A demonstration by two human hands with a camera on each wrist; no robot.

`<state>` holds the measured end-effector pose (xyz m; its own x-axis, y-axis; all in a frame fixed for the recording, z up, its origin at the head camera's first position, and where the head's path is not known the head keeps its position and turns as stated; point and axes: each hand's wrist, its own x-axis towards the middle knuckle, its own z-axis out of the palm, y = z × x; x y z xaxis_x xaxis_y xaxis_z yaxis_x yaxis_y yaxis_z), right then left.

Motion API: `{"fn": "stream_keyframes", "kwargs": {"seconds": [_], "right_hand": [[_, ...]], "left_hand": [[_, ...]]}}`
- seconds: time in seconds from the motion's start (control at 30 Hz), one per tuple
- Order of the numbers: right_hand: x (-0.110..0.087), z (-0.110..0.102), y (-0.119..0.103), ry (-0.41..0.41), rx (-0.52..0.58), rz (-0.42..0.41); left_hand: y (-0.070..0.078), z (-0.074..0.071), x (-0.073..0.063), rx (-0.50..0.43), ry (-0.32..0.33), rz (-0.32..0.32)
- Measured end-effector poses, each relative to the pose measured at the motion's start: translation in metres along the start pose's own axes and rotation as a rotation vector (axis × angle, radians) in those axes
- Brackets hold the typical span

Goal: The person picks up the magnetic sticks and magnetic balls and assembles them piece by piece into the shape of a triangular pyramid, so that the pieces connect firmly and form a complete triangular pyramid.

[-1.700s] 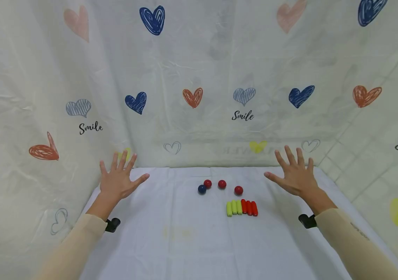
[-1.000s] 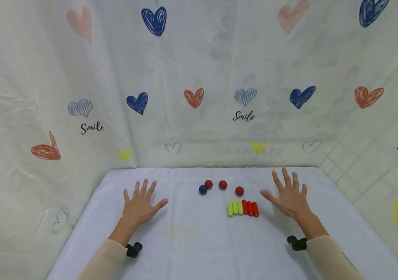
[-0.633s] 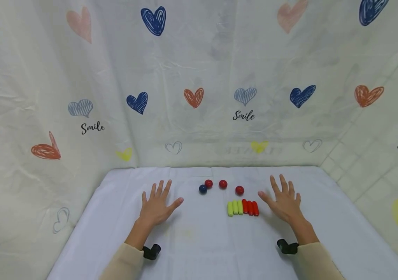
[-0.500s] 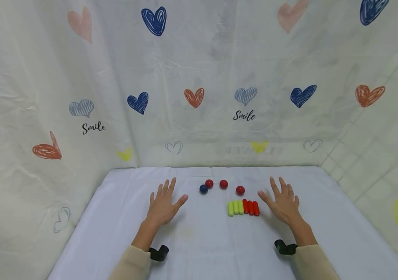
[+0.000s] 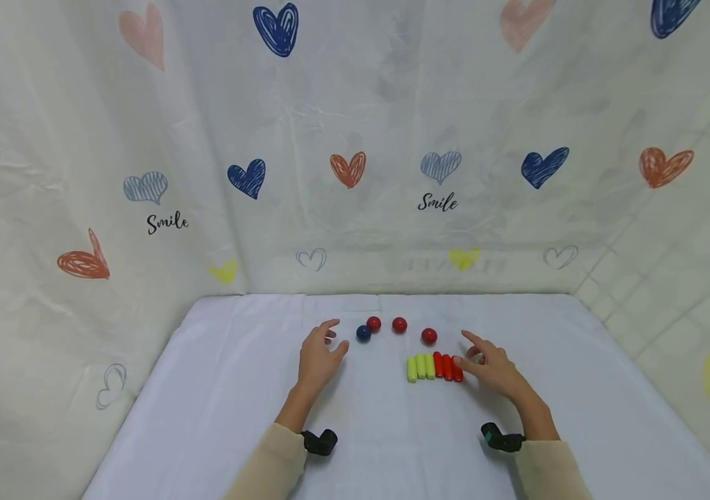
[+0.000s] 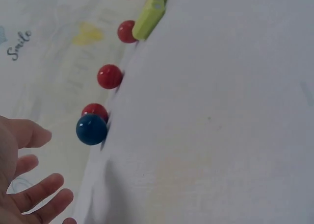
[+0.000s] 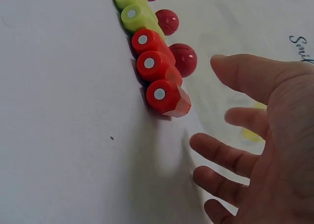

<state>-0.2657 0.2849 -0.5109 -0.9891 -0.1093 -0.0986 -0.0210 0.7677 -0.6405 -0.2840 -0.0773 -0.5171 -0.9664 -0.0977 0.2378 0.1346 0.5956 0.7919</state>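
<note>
My left hand (image 5: 319, 357) hovers left of a dark blue ball (image 5: 364, 334), fingers loosely bent and holding nothing. A red ball (image 5: 374, 323) sits right behind the blue one. Two more red balls, one in the middle (image 5: 400, 325) and one farther right (image 5: 429, 336), lie apart from them. My right hand (image 5: 495, 368) is just right of a row of short rods, holding nothing. In that row three yellow-green rods (image 5: 420, 366) lie beside three red rods (image 5: 448, 367). In the right wrist view the nearest red rod (image 7: 162, 96) stands apart from the thumb and fingers.
A white cloth (image 5: 379, 444) covers the table. Behind it and at both sides hangs a pale curtain (image 5: 305, 125) printed with hearts and words. Each wrist wears a small black camera, one on the left (image 5: 320, 442) and one on the right (image 5: 502, 439).
Both hands came in from the sides toward the middle, the left one farther, to near the blue ball. Their spread fingers have bent loosely. The balls and rods stay put.
</note>
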Motion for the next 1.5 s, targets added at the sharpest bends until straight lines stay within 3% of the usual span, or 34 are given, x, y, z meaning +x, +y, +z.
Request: {"fn": "stream_keyframes", "kwargs": {"seconds": [0.17,0.4,0.63,1.07,1.2,1.5], "right_hand": [[-0.001,0.002,0.004,-0.035,0.105,-0.028],[0.0,0.004,0.006,-0.042,0.108,-0.04],[0.001,0.005,0.007,-0.02,0.077,-0.02],[-0.002,0.002,0.005,0.022,0.041,0.017],[-0.002,0.003,0.008,0.018,0.035,0.016],[-0.004,-0.004,0.009,0.05,0.004,0.006]], "left_hand": [[0.0,0.016,0.009,0.043,-0.047,0.018],[0.005,0.035,0.018,0.065,-0.1,-0.003],[0.011,0.047,0.023,0.14,-0.07,-0.024],[0.016,0.055,0.024,0.188,-0.045,-0.043],[0.015,0.055,0.022,0.159,-0.035,-0.048],[0.005,0.048,0.019,0.032,-0.029,0.009]]}}
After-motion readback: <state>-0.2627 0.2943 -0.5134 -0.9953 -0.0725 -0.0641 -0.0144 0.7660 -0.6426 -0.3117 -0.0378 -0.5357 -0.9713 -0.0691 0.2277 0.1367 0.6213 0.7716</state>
